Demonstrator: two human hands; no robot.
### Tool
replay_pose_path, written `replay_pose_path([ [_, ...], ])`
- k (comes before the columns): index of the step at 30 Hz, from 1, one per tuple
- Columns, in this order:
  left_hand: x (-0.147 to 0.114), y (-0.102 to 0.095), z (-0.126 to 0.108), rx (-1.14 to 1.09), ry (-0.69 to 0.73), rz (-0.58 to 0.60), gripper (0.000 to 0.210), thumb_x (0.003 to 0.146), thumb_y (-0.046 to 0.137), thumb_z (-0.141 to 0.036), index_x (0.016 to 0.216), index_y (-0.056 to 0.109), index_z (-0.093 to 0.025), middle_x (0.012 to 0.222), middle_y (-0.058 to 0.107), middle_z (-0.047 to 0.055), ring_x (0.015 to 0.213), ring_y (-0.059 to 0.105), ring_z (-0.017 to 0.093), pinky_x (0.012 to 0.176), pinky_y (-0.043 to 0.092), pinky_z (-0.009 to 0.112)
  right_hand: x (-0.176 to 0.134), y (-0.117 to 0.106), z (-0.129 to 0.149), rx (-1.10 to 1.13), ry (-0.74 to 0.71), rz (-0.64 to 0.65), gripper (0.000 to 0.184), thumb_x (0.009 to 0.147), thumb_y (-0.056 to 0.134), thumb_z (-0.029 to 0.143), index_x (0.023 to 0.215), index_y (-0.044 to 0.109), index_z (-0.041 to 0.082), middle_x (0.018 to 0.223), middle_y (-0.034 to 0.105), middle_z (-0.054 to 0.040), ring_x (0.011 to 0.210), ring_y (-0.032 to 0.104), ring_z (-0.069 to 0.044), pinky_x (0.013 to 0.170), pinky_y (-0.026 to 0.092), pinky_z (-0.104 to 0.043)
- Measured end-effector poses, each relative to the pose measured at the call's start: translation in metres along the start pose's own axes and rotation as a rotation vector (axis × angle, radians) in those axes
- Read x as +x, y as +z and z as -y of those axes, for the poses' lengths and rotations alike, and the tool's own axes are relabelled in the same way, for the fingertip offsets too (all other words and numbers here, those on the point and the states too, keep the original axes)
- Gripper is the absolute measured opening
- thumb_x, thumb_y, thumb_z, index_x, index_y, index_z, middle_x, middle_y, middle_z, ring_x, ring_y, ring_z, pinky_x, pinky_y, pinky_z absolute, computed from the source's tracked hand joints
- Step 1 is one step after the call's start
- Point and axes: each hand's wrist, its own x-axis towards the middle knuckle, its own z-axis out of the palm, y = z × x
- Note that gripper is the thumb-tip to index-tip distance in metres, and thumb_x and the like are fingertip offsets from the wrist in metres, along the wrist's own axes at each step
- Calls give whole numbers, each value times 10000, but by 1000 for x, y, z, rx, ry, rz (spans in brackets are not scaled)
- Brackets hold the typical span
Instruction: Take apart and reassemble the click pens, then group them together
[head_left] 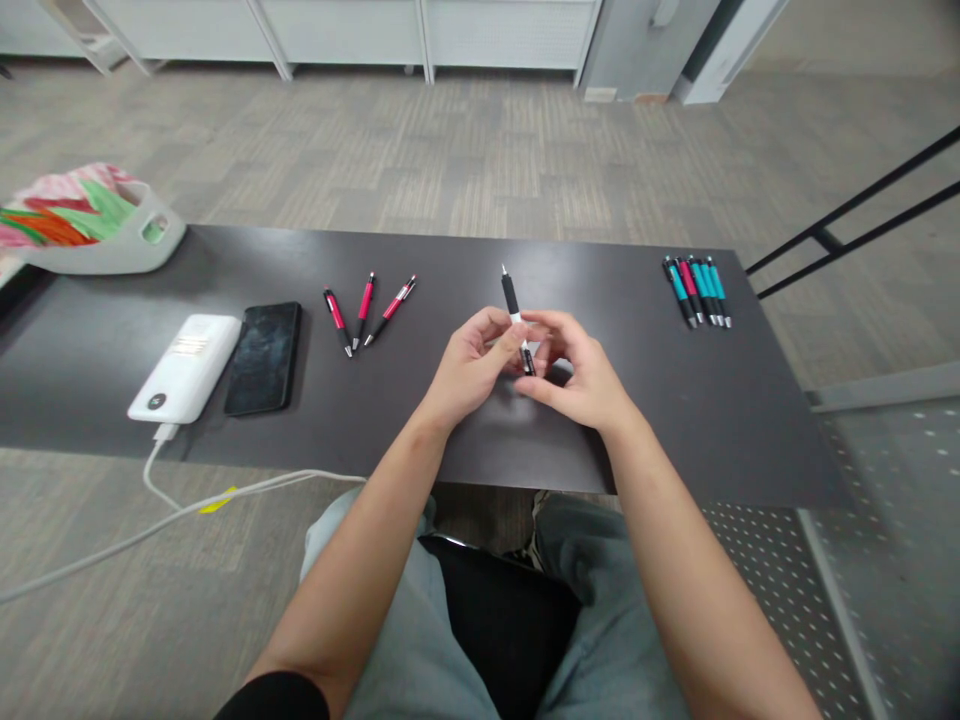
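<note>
A pen (511,293) with a black grip, a silver tip and a white barrel points away from me over the middle of the table. My left hand (474,362) is closed on it, the thumb pressed over the white barrel. My right hand (574,372) curls around the pen's near end, with the index fingertip against the barrel and the thumb close to the black end. Some fingers of both hands are hidden behind the pen and palms. Left of my hands lie three loose red pens, one of them a slanted red pen (391,310).
On the dark table (637,450), several turquoise pens (706,290) and a red pen (687,287) lie side by side at right. A black phone (263,358), a white power bank (187,366) with a cable (150,540), and a white basket (161,232) of colourful items are at left.
</note>
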Motion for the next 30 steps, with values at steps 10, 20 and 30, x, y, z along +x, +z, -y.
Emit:
replay_pose_path([
  [10,2,-53,-12,614,200,-213,357,901,766,-526,1179,717,-308,1100,662,58,904,607,245,808,508,398,-1,-3,-1,74,163,-218,297,935,770,439,1222,702,413,886,696,-4,687,601,-222,681,520,-404],
  [20,3,-70,-3,1046,143,-98,112,923,743,-404,890,732,-297,967,675,63,867,637,295,798,489,481,0,-14,-15,20,217,-392,210,931,758,525,1027,683,353,808,562,10,621,462,-185,575,383,-349],
  [30,4,-58,-12,422,141,-205,289,1023,597,-564,1100,743,-327,993,690,34,816,648,212,776,560,379,1,-8,-9,-84,185,-242,188,911,783,508,1001,697,368,788,537,10,667,466,-210,630,358,-352],
])
